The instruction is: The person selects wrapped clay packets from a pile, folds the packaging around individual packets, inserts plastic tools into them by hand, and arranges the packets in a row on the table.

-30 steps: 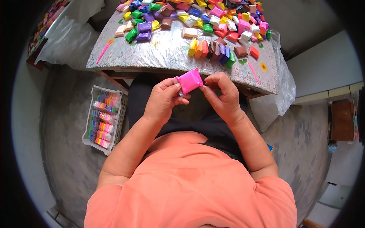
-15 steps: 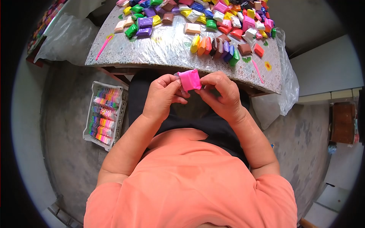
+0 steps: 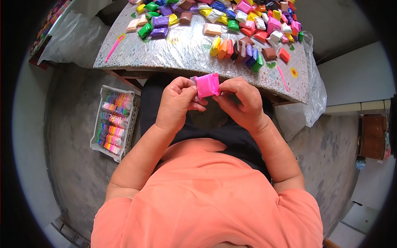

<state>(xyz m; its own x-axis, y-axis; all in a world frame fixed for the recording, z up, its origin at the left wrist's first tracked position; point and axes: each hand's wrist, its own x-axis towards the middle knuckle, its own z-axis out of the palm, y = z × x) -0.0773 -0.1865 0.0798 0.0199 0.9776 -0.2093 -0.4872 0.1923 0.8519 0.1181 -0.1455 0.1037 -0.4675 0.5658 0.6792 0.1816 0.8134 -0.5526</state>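
A bright pink wrapped packet (image 3: 208, 85), square and soft-looking, is held up between my two hands just in front of the table edge. My left hand (image 3: 178, 97) pinches its left side, where a bit of clear wrapper shows. At the opposite edge, my right hand (image 3: 242, 99) grips the packet's right end between thumb and fingers. Beyond it on the table stands a row of coloured packets (image 3: 239, 53), running from yellow through orange, brown and purple to green. A single pale packet (image 3: 213, 29) lies just behind that row.
The table (image 3: 136, 53) has a lace-patterned cover, with a heap of coloured packets (image 3: 248, 12) at the back. Pink sticks (image 3: 115, 48) lie at both sides. A white crate (image 3: 115, 124) of packed rows stands on the floor at left. Clear plastic bags (image 3: 76, 41) flank the table.
The pink packet has turned slightly, showing a flatter face. Both hands keep their hold in nearly the same place. The view has shifted slightly.
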